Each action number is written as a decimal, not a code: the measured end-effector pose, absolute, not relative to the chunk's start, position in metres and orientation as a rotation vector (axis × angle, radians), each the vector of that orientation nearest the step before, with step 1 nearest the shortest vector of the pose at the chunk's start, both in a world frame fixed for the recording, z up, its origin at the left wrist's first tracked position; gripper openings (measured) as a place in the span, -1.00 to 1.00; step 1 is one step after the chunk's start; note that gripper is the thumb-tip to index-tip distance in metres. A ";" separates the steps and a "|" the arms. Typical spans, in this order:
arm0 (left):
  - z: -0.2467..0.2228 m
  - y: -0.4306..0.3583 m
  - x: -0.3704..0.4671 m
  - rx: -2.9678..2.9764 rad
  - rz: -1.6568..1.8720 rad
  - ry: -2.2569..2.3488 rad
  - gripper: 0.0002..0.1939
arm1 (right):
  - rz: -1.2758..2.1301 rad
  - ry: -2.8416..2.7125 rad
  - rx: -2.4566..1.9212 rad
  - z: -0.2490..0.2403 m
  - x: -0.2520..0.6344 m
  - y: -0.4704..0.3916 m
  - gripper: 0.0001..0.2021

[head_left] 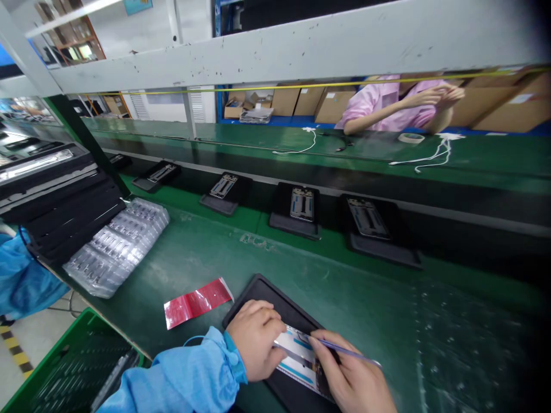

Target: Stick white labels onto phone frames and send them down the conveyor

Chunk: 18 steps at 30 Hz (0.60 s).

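A phone frame (297, 361) with white and blue strips lies on a black tray (275, 292) at the bottom centre. My left hand (256, 338) grips its left edge, fingers bent against it. In my right hand (355, 373) is a thin purple tool (350, 351), pinched between thumb and fingers, its tip over the upper right part of the frame. A red film strip (198, 303) rests on the green table just left of the tray.
Black trays with phone frames (302, 203) line the belt beyond. Clear plastic trays (118, 246) stand at the left, above a green crate (55, 367). Across the line sits a person in pink (383, 103); a blue sleeve (26, 275) shows at far left.
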<state>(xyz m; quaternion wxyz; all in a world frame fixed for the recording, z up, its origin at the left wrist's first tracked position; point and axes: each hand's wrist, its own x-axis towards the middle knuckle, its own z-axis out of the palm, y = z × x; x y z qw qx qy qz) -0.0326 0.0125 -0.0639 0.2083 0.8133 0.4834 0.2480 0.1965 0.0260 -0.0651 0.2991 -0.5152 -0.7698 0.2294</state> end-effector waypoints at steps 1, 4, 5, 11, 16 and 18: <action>-0.063 0.012 -0.033 2.264 0.687 1.346 -0.61 | 0.593 -2.055 -1.355 -0.065 0.196 0.026 -0.78; -0.060 0.012 -0.033 2.278 0.684 1.340 -0.62 | 0.545 -2.078 -1.326 -0.067 0.192 0.026 -0.80; -0.059 0.012 -0.033 2.282 0.680 1.341 -0.62 | 0.529 -2.080 -1.320 -0.067 0.190 0.026 -0.80; -0.059 0.012 -0.034 2.288 0.631 1.349 -0.64 | 0.486 -2.113 -1.324 -0.067 0.191 0.025 -0.82; -0.063 0.012 -0.033 2.277 0.640 1.350 -0.63 | 0.414 -2.155 -1.306 -0.068 0.191 0.027 -0.83; -0.061 0.013 -0.032 2.275 0.628 1.352 -0.62 | 0.345 -2.132 -1.296 -0.068 0.187 0.027 -0.83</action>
